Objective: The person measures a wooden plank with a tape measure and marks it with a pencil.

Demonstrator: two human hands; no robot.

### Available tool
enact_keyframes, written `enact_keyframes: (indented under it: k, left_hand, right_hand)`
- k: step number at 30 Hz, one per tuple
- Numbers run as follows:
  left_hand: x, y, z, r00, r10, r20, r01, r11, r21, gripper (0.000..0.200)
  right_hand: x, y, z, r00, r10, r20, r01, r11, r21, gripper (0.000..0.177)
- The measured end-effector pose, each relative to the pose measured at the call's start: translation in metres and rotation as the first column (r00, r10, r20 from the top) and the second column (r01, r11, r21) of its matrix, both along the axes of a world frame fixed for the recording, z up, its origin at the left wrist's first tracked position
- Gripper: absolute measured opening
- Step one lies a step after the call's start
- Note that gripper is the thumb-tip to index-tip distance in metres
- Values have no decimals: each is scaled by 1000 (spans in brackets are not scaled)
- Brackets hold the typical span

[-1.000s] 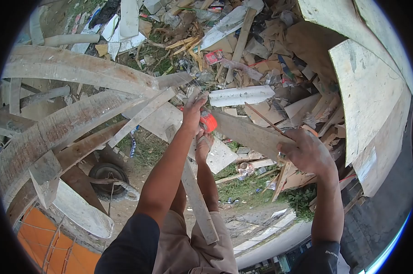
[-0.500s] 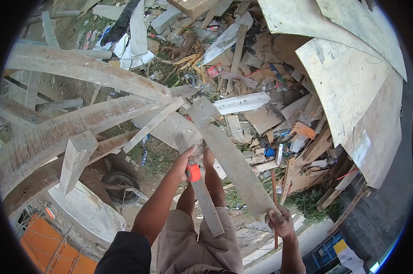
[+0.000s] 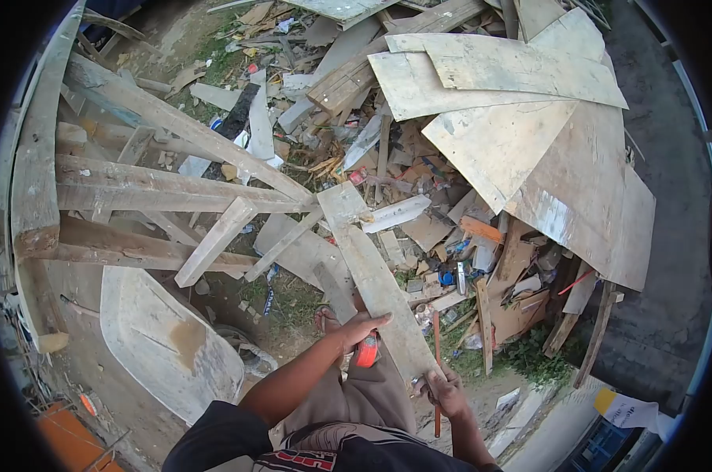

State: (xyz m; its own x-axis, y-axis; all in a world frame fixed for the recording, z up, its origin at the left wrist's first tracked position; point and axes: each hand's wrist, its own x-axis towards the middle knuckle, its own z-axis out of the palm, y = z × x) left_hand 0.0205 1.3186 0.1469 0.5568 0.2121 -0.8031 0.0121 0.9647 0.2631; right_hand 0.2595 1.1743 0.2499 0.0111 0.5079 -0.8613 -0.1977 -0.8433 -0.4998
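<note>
A long grey wooden board (image 3: 379, 275) slants across the middle of the head view. My left hand (image 3: 357, 332) is closed at its left edge, fingertips lying on the board's face. A red tape measure (image 3: 366, 351) sticks out beneath that hand's palm. A narrower wood strip (image 3: 335, 293) shows just beyond the left hand, its lower part hidden. My right hand (image 3: 444, 393) grips the board's lower right end. A thin reddish-brown stick (image 3: 436, 346) runs upright at the right hand's fingers.
Wooden beams (image 3: 175, 189) form a frame on the left, over a dusty wheelbarrow (image 3: 167, 338). Scrap and rubbish (image 3: 419, 212) cover the ground ahead. Stacked plywood sheets (image 3: 560, 165) lie at the upper right. A white and yellow sheet (image 3: 627, 411) is at the lower right.
My left hand has moved from the narrow strip onto the wide board's edge, the tape measure moving with it. My right hand keeps its grip on the board's end. The view has shifted.
</note>
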Motion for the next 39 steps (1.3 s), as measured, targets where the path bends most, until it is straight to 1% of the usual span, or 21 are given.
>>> enact_keyframes:
  k: [1,3,4,5,6,7,9,11,13,16,18,19,21,23,24,25,27,29,34,36,39]
  left_hand:
    - [2,-8,2,1000,2,4,-2,1000,-2,60]
    - [2,-20,0,996,89,-15,-79,941,330,55]
    - [0,-24,8,996,86,-15,-76,938,338,55]
    - [-1,-21,20,996,84,-1,-79,934,348,51]
    - [-2,-17,31,996,86,15,-85,927,365,47]
    - [-1,-16,38,996,90,19,-90,918,387,47]
    - [1,-16,48,996,86,-37,-53,842,536,46]
    - [2,-15,45,994,56,-91,14,775,632,45]
    - [3,-12,63,988,32,-148,84,696,713,44]
    - [8,-12,94,962,233,-141,-40,634,772,45]
    - [7,-13,96,968,212,-134,-40,657,752,46]
    - [7,-18,92,976,178,-129,-31,692,721,48]
    - [16,-30,56,956,214,-201,39,586,809,52]
    - [20,-43,25,953,250,-173,46,446,894,36]
    - [4,-42,100,982,123,-141,41,593,804,38]
    - [0,-47,108,983,114,-146,49,596,801,38]
    - [-1,-55,114,982,128,-135,30,609,793,41]
    - [7,-67,86,978,167,-126,8,573,819,42]
    - [14,-82,72,943,326,-62,-117,503,856,42]
    - [16,-90,72,952,255,-171,-61,703,709,51]
    - [24,-97,75,928,173,-329,97,741,664,57]
  right_hand:
    - [2,-5,9,1000,2,4,-2,1000,-2,32]
    - [2,-6,23,827,382,412,-390,918,-67,30]
    - [4,-13,27,829,375,414,-387,920,-59,30]
    - [7,-15,28,532,269,803,-543,836,80,31]
    - [9,-14,30,148,-10,989,-711,694,114,32]
    - [7,-12,36,147,-33,989,-715,688,129,32]
    - [-5,-7,51,436,-124,891,-429,842,327,38]
    - [-38,6,102,412,-16,911,-521,816,249,39]
    - [-70,7,120,689,228,688,-477,858,192,40]
    - [-102,-2,95,722,335,605,-538,822,187,55]
    - [-120,-9,59,907,20,421,-282,771,571,72]
    - [-123,-7,47,908,29,417,-288,767,573,72]
    - [-130,0,34,996,-77,-44,88,810,580,80]
    - [-124,-1,36,998,-61,8,44,803,594,72]
    - [-115,-3,25,1000,12,-11,-3,832,555,68]
    - [-111,-8,19,996,79,-33,-51,855,516,64]
    - [-126,-6,41,995,-68,-69,96,791,604,57]
    - [-125,-9,48,997,-12,71,-23,885,465,56]
    - [-111,-33,50,968,126,215,-187,937,296,53]
    - [-110,-39,61,932,218,290,-286,933,217,52]
    - [-117,-34,73,872,179,455,-352,877,329,56]
